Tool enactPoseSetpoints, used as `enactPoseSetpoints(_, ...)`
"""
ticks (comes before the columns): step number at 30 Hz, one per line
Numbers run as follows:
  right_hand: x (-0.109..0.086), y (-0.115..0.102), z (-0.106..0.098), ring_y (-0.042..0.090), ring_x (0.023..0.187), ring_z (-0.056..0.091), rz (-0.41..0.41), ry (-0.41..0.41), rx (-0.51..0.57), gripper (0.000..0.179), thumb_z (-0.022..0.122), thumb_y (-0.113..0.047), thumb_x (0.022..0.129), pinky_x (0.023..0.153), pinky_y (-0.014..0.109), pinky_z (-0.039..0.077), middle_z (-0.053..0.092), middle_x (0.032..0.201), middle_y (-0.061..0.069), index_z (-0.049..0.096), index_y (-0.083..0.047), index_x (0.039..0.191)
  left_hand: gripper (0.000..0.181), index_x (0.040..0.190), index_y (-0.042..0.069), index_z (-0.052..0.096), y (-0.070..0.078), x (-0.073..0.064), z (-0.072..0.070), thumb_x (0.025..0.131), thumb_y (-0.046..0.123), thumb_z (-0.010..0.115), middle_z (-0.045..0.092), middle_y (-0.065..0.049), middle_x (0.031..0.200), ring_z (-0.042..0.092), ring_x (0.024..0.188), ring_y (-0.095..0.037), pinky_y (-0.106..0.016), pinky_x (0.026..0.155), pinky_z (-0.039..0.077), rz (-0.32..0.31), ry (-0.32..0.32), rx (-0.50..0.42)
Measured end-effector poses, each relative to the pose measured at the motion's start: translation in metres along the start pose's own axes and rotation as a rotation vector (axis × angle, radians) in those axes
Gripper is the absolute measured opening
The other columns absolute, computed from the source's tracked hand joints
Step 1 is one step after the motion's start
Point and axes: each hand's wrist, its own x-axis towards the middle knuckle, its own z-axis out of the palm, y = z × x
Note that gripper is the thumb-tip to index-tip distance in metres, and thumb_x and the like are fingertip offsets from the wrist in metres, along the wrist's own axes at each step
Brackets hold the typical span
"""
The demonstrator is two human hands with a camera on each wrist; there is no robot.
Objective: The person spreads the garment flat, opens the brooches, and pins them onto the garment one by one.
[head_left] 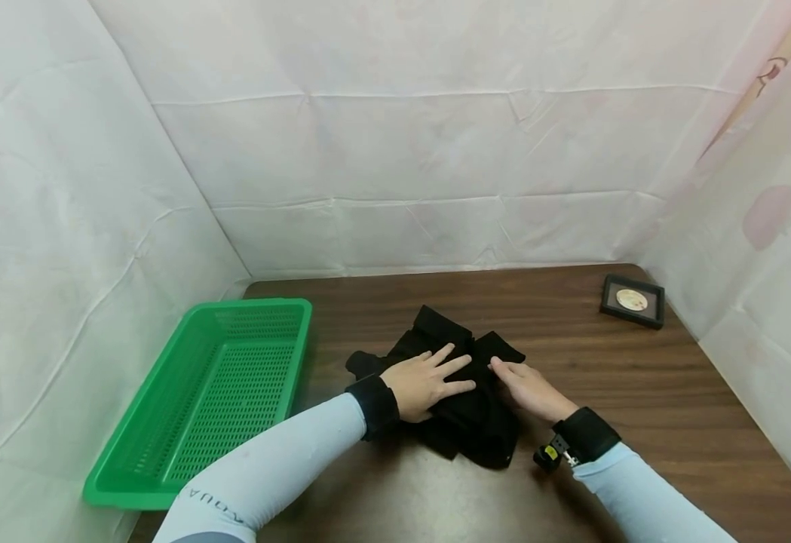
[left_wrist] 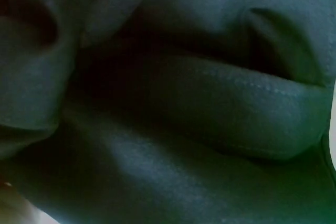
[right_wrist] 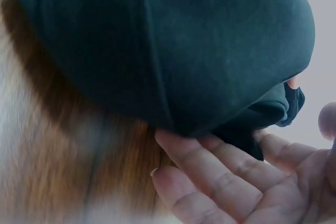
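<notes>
A crumpled black cloth garment [head_left: 476, 422] with stitched seams lies on the brown wooden table [head_left: 551, 317]. My left hand [head_left: 422, 383] rests on its upper side, fingers spread. In the left wrist view, a folded, stitched band of the dark fabric [left_wrist: 236, 108] fills most of the picture. At the garment's right side is my right hand [head_left: 529, 388], palm turned inward. The right wrist view shows its fingers [right_wrist: 220, 177] extended, touching the fabric's lower edge, with the thumb held apart. In the head view, part of those fingers is hidden behind the cloth.
A green plastic basket [head_left: 293, 362] with slotted walls stands on the left. A small black frame with a round pale disc [head_left: 633, 300] lies at the back right corner. White sheeting [head_left: 395, 151] surrounds the table at the back and sides.
</notes>
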Motion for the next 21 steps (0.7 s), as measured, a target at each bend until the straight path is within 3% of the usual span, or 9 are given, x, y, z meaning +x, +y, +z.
enactPoseSetpoints(6,0.003,0.004,-0.002,0.028,0.108,0.060,0.001,-0.013,-0.059,0.070,0.027,-0.053,0.102,0.089,0.045,0.049,0.056,0.130,0.021,0.045,0.003,0.139,0.091,0.155,0.034,0.011,-0.001,0.001,0.005,0.085,0.060,0.062,0.000,-0.008,0.161,0.022,0.141,-0.042,-0.045,0.108,0.034,-0.050,-0.017,-0.048)
enactPoseSetpoints(12,0.004,0.006,-0.004,0.026,0.102,0.063,-0.006,-0.023,-0.103,0.071,0.027,-0.054,0.102,0.087,0.044,0.050,0.057,0.128,0.020,0.045,0.003,0.140,0.099,0.154,0.036,0.001,-0.008,-0.006,0.004,0.080,0.073,0.054,-0.011,-0.010,0.160,0.033,0.135,-0.043,-0.049,0.107,0.034,-0.060,0.073,-0.200)
enactPoseSetpoints(17,0.005,0.000,-0.014,0.016,0.076,0.062,-0.046,0.046,-0.220,0.062,0.035,-0.053,0.101,0.073,0.038,0.050,0.067,0.091,0.008,0.058,-0.002,0.127,0.092,0.155,0.035,0.009,-0.027,-0.018,-0.009,0.081,0.079,0.040,0.001,-0.014,0.160,0.043,0.130,-0.033,-0.048,0.102,0.040,-0.138,0.164,-0.336)
enactPoseSetpoints(19,0.006,-0.004,-0.019,0.015,0.066,0.057,-0.071,0.086,-0.244,0.054,0.038,-0.050,0.101,0.066,0.034,0.046,0.062,0.075,0.003,0.063,-0.004,0.115,0.086,0.155,0.031,0.015,-0.038,-0.022,-0.013,0.086,0.075,0.038,0.013,-0.015,0.159,0.046,0.128,-0.031,-0.047,0.100,0.042,-0.191,0.182,-0.374)
enactPoseSetpoints(21,0.009,-0.008,-0.022,0.016,0.063,0.054,-0.090,0.110,-0.240,0.050,0.040,-0.048,0.101,0.062,0.032,0.044,0.061,0.073,0.004,0.065,-0.006,0.108,0.079,0.154,0.026,0.021,-0.049,-0.024,-0.013,0.091,0.070,0.036,0.026,-0.014,0.154,0.049,0.126,-0.029,-0.044,0.098,0.045,-0.254,0.195,-0.402)
